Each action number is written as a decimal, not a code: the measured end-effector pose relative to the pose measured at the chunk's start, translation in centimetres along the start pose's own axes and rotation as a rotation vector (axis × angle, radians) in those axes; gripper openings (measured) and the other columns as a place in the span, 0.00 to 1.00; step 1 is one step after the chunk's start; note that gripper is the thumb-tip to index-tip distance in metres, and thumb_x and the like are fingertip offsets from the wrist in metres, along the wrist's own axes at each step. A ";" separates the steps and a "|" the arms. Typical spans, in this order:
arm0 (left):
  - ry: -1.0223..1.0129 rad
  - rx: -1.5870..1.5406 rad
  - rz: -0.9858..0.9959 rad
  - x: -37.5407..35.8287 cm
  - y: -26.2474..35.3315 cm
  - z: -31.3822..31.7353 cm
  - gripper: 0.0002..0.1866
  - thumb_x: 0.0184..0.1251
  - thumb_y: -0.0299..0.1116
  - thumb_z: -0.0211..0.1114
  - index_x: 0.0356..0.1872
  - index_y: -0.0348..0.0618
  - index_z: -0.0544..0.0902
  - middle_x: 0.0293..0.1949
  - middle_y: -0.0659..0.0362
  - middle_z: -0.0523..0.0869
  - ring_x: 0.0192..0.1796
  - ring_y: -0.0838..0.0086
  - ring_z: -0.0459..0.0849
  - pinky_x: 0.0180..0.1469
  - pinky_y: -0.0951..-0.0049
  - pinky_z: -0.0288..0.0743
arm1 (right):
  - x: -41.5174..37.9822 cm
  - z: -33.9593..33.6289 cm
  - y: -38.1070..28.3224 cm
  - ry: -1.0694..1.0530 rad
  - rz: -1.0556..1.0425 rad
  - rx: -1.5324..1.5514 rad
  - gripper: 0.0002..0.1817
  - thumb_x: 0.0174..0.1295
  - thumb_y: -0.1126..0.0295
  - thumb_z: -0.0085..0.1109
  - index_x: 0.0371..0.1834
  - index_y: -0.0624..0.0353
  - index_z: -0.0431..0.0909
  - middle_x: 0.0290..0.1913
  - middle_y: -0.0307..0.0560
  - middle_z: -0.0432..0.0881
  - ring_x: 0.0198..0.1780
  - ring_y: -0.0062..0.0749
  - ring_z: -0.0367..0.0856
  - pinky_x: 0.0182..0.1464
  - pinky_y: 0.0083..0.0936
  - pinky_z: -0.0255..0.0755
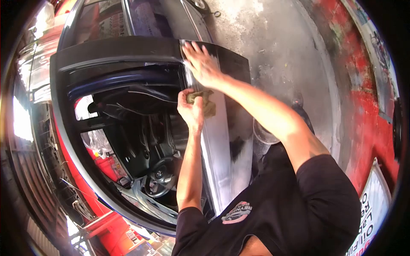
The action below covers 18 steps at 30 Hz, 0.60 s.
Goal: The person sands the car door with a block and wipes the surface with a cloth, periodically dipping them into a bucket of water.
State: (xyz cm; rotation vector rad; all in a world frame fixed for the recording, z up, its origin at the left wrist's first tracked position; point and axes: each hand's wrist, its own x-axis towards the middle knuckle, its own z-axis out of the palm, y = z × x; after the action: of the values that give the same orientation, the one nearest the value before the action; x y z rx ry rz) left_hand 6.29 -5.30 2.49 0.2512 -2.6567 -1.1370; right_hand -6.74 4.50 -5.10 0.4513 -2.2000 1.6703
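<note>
A dark car door (237,70) with a pale, dull strip along its upper edge stands before me. My left hand (191,110) is closed on a crumpled olive-brown cloth (206,102), which lies against the door just below the window opening. Farther along the same door edge, my right hand (200,64) rests flat with its fingers spread, holding nothing. Both forearms are bare, and the right one reaches across the door panel.
Inside the car, a steering wheel (160,175) shows through the window opening. A round clear container (265,133) is beside the door, partly behind my right arm. A lettered banner (376,200) hangs at lower right, near a red wall (358,85).
</note>
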 end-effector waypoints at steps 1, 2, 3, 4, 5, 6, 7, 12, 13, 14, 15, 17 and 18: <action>0.003 -0.018 -0.068 0.1 0.6 0.1 0.17 0.57 0.26 0.65 0.48 0.32 0.83 0.37 0.58 0.86 0.40 0.76 0.81 0.50 0.73 0.79 | 2.0 -0.8 0.0 -0.021 0.033 -0.017 0.34 0.87 0.55 0.40 0.87 0.65 0.56 0.88 0.62 0.56 0.89 0.59 0.50 0.87 0.64 0.42; -0.002 -0.007 -0.078 0.1 1.0 0.0 0.16 0.57 0.26 0.65 0.48 0.32 0.83 0.37 0.58 0.86 0.40 0.76 0.80 0.49 0.73 0.79 | 2.4 -0.9 0.1 0.000 0.032 0.017 0.34 0.87 0.54 0.40 0.87 0.65 0.56 0.88 0.63 0.56 0.89 0.59 0.50 0.87 0.64 0.43; -0.001 0.004 -0.084 -0.4 0.8 -0.5 0.16 0.57 0.26 0.65 0.48 0.32 0.83 0.37 0.58 0.86 0.40 0.76 0.80 0.49 0.73 0.79 | 2.1 -0.7 -0.2 0.018 0.044 0.059 0.34 0.87 0.54 0.40 0.86 0.66 0.57 0.88 0.63 0.57 0.89 0.59 0.50 0.87 0.63 0.44; 0.001 0.015 -0.026 -0.3 0.5 -0.4 0.16 0.57 0.26 0.65 0.48 0.32 0.83 0.37 0.58 0.86 0.39 0.77 0.80 0.48 0.73 0.79 | 0.7 0.0 -0.3 0.006 0.037 0.021 0.34 0.87 0.54 0.40 0.86 0.66 0.57 0.88 0.63 0.58 0.89 0.59 0.51 0.87 0.63 0.44; 0.004 0.018 0.039 0.4 0.3 0.0 0.16 0.57 0.26 0.65 0.48 0.32 0.83 0.37 0.58 0.86 0.39 0.78 0.80 0.48 0.74 0.79 | -0.9 0.5 -0.2 0.000 0.024 -0.025 0.34 0.87 0.54 0.40 0.86 0.67 0.58 0.87 0.63 0.58 0.89 0.59 0.51 0.87 0.63 0.44; 0.006 -0.024 0.057 0.2 0.4 0.1 0.16 0.57 0.26 0.65 0.47 0.32 0.83 0.37 0.58 0.86 0.38 0.77 0.80 0.47 0.73 0.79 | -2.6 0.2 -0.8 -0.057 0.045 0.009 0.34 0.87 0.54 0.40 0.86 0.68 0.58 0.87 0.63 0.59 0.89 0.59 0.50 0.87 0.63 0.44; 0.007 -0.025 0.054 0.3 0.2 0.2 0.16 0.57 0.26 0.65 0.47 0.32 0.83 0.37 0.58 0.86 0.38 0.77 0.80 0.47 0.73 0.79 | -2.2 0.1 -0.6 -0.060 0.046 0.009 0.34 0.87 0.54 0.40 0.86 0.68 0.58 0.87 0.63 0.59 0.89 0.59 0.50 0.87 0.63 0.44; -0.002 -0.042 -0.045 0.2 0.5 0.0 0.16 0.57 0.25 0.65 0.47 0.32 0.84 0.36 0.59 0.86 0.38 0.77 0.80 0.47 0.73 0.78 | 2.5 -0.9 0.0 -0.001 0.069 0.013 0.33 0.86 0.55 0.43 0.85 0.66 0.60 0.87 0.61 0.60 0.89 0.59 0.51 0.87 0.58 0.45; -0.007 -0.037 -0.055 -0.5 0.3 -0.3 0.16 0.57 0.25 0.65 0.47 0.32 0.84 0.36 0.59 0.86 0.38 0.77 0.80 0.47 0.73 0.78 | 1.5 -0.1 -0.1 0.013 0.075 0.019 0.33 0.86 0.56 0.43 0.85 0.66 0.60 0.87 0.61 0.59 0.89 0.59 0.51 0.87 0.58 0.45; 0.009 0.008 0.016 0.0 0.0 0.0 0.15 0.57 0.25 0.65 0.47 0.32 0.84 0.36 0.59 0.86 0.37 0.78 0.80 0.46 0.74 0.78 | -0.2 0.2 -0.4 -0.017 0.060 0.005 0.33 0.87 0.55 0.41 0.86 0.66 0.58 0.88 0.62 0.58 0.89 0.60 0.50 0.87 0.61 0.44; 0.030 0.057 0.084 0.5 0.0 0.2 0.15 0.58 0.25 0.64 0.47 0.32 0.83 0.36 0.59 0.86 0.37 0.78 0.79 0.46 0.74 0.78 | -2.1 0.0 -1.1 -0.052 0.045 -0.006 0.34 0.87 0.55 0.39 0.87 0.66 0.57 0.88 0.62 0.57 0.89 0.60 0.50 0.87 0.63 0.44; 0.014 0.041 0.038 0.4 -0.6 0.1 0.15 0.58 0.25 0.64 0.47 0.32 0.83 0.36 0.59 0.86 0.37 0.79 0.79 0.46 0.75 0.78 | -1.8 0.3 -0.3 -0.058 0.028 -0.008 0.34 0.87 0.55 0.40 0.87 0.66 0.57 0.88 0.63 0.56 0.89 0.61 0.50 0.87 0.64 0.45; 0.012 0.015 0.017 0.4 -0.2 0.0 0.15 0.58 0.25 0.64 0.47 0.32 0.83 0.36 0.59 0.86 0.37 0.79 0.79 0.46 0.75 0.78 | -0.2 -0.1 0.2 -0.035 0.000 -0.016 0.34 0.87 0.55 0.40 0.87 0.66 0.57 0.88 0.63 0.56 0.89 0.61 0.51 0.86 0.64 0.46</action>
State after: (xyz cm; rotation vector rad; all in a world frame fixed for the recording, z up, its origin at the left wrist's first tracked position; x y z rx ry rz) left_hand 5.94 -5.54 2.34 0.2363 -2.6522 -1.1078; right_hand -6.67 4.65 -5.29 0.4797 -2.2372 1.6554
